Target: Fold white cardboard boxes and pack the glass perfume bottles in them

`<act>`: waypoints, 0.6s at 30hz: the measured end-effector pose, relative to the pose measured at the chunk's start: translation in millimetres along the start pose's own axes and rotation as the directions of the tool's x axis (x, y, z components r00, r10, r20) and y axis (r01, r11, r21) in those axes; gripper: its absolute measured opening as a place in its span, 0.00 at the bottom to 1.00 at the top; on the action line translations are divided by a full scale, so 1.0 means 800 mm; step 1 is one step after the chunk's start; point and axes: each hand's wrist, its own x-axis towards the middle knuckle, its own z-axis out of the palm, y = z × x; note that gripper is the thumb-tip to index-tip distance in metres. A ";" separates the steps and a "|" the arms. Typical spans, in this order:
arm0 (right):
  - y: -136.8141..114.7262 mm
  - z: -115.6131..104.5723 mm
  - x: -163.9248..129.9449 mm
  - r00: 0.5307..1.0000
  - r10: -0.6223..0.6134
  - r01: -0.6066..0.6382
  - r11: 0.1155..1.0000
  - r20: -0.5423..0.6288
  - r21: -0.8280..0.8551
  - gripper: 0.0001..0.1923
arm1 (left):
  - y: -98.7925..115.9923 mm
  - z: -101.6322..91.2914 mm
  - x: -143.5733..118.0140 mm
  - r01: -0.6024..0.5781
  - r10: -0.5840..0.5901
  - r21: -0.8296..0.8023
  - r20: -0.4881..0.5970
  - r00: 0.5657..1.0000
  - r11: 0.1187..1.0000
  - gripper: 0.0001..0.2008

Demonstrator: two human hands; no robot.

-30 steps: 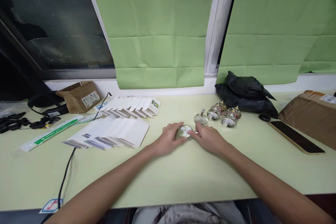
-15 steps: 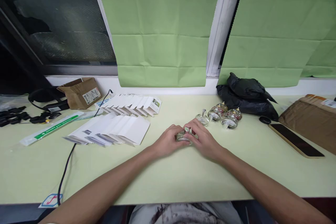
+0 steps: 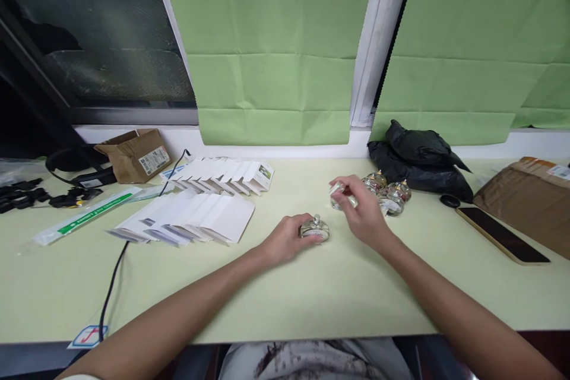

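Two bare hands work over a pale green table (image 3: 312, 297) in the single head view. The left hand (image 3: 285, 240) rests on the tabletop near the middle and grips a small round glass bottle (image 3: 314, 229) from its left side, fingers curled against the glass; the bottle stands upright on the table, its short neck uncovered. The right hand (image 3: 363, 211) is raised just right of and behind the bottle, apart from it, with thumb and fingertips pinched on a small clear cap (image 3: 336, 189). Behind that hand a cluster of more glass bottles (image 3: 392, 196) stands on the table, some partly hidden by the fingers, so their count is unclear. Just behind them lies a crumpled black bag (image 3: 418, 157) against the white sill. To the right a phone (image 3: 501, 231) lies flat, screen dark, with a small black disc (image 3: 449, 200) near its far end and a brown parcel (image 3: 529, 196) beyond it. To the left of the bottle, two fanned rows of white cards (image 3: 200, 214) lie one behind the other, well apart from the hands. Farther left are a long packet with green print (image 3: 84, 222), an open brown box (image 3: 136, 154), a black cable (image 3: 113, 276) running to the table's near edge, and dark gear at the far left edge. Green blinds (image 3: 276, 47) hang over the window behind.
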 end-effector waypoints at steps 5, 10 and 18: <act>0.029 -0.009 -0.007 0.968 -0.002 0.033 0.992 0.250 -0.121 0.11 | -0.001 0.001 0.000 -0.026 0.026 0.016 -0.015 1.000 1.000 0.17; 0.047 0.003 -0.025 0.868 0.043 0.068 0.977 0.495 -0.204 0.08 | -0.006 0.001 0.001 -0.010 0.010 0.007 -0.023 1.000 1.000 0.16; 0.047 -0.003 -0.024 0.867 0.002 0.132 0.963 0.498 -0.234 0.07 | -0.006 -0.001 0.001 -0.024 0.026 0.035 -0.050 0.998 0.999 0.16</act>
